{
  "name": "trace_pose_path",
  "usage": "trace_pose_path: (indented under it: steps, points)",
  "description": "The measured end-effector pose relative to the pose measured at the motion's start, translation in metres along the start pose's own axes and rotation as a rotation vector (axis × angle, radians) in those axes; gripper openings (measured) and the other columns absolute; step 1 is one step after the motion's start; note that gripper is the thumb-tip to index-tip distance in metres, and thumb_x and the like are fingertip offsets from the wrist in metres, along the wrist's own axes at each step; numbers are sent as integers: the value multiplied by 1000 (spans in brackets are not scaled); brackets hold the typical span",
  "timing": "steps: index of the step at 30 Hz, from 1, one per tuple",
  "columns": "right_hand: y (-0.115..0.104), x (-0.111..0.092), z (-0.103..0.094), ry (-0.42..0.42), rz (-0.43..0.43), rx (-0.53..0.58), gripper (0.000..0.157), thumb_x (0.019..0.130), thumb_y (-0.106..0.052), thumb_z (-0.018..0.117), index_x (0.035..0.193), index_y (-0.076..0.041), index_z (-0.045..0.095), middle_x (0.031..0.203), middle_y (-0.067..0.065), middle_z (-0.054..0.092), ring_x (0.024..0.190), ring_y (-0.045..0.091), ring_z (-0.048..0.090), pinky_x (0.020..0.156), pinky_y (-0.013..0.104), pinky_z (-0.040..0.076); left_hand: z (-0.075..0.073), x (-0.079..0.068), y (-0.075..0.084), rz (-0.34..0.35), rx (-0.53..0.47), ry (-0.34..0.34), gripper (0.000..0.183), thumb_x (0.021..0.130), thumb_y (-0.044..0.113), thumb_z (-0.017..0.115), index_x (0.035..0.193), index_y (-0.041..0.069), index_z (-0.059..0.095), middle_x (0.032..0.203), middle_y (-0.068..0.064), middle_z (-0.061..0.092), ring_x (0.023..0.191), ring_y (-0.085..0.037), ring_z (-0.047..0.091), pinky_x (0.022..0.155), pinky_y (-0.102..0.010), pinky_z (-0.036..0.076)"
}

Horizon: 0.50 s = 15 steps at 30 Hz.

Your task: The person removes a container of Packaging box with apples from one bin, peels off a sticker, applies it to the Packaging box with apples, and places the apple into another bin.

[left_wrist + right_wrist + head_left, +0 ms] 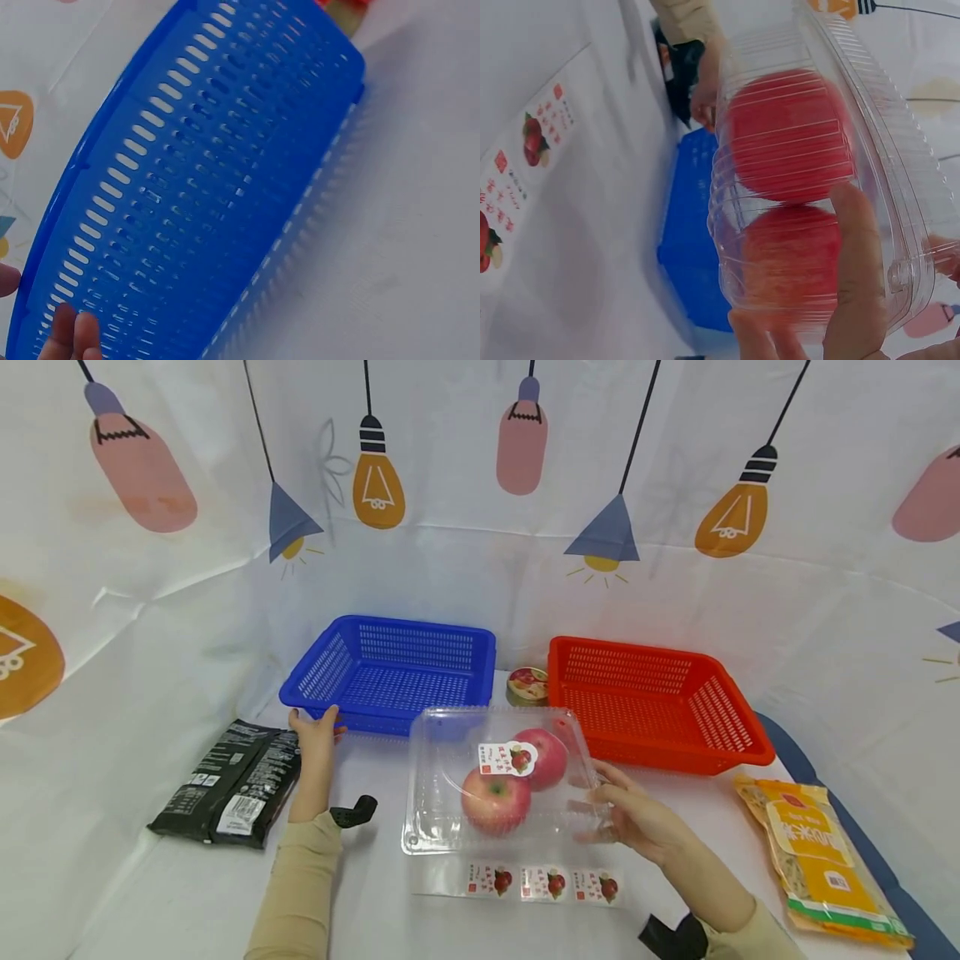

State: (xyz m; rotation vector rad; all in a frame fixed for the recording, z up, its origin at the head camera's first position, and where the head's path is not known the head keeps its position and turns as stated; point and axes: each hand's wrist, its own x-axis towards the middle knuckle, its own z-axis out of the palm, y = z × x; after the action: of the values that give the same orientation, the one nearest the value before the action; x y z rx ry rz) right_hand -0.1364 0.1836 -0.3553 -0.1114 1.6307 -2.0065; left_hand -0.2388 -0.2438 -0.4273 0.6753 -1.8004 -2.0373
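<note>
In the head view, my right hand (pixel 637 810) grips the right side of a closed clear plastic fruit box (pixel 442 777), raised above the table. Inside are two red apples (pixel 495 800), and a white sticker with an apple picture (pixel 498 759) is on the lid. In the right wrist view, the thumb lies along the box's side, with other fingers below. My left hand (pixel 318 731) is at the near left corner of the blue basket (pixel 405 718), fingers spread. Its fingertips (pixel 86 330) show in front of the basket's wall; contact is hard to tell.
A strip of apple stickers (pixel 547 884) lies on the table below the box. A red basket (pixel 645 747) stands right, beside a small tin (pixel 527 685). A black packet (pixel 232 785) lies left, a yellow food bag (pixel 821 860) far right. A printed cloth hangs behind.
</note>
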Motion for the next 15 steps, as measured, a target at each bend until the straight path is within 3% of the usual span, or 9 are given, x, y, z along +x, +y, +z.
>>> trace_pose_path:
  steps: [4, 7, 10, 15]
  points:
    - [-17, 9, 9, 19, -20, 9, 56, 89, -11, 45, 141, -12, 25, 121, 3, 43, 112, 29, 47, 85, 54, 46, -5, 7, 5, -135, -182, -29, 80, 93, 29, 51, 146, 16, -8, 88, 5, 54, 68, -6, 58, 65, -17, 47]
    - [-28, 19, 14, 44, -25, 25, 53, 91, -10, 44, 140, -12, 26, 123, 5, 40, 116, 31, 38, 86, 53, 47, -8, 10, 7, -190, -261, -29, 77, 93, 29, 52, 145, 19, -3, 90, 4, 52, 73, -8, 58, 66, -17, 47]
    - [-37, 32, 19, 77, -15, 57, 53, 92, -10, 42, 142, -12, 24, 125, 7, 37, 119, 32, 31, 87, 52, 46, -8, 11, 9, -192, -267, -21, 75, 93, 26, 54, 145, 19, 1, 87, 5, 52, 73, -8, 59, 65, -17, 47]
    - [-51, 61, 27, 133, -14, 105, 50, 93, -9, 43, 140, -11, 27, 130, 7, 31, 123, 30, 25, 88, 52, 45, -7, 12, 9, -131, -233, -17, 72, 92, 21, 54, 143, 17, 2, 78, 7, 56, 65, -5, 59, 59, -15, 46]
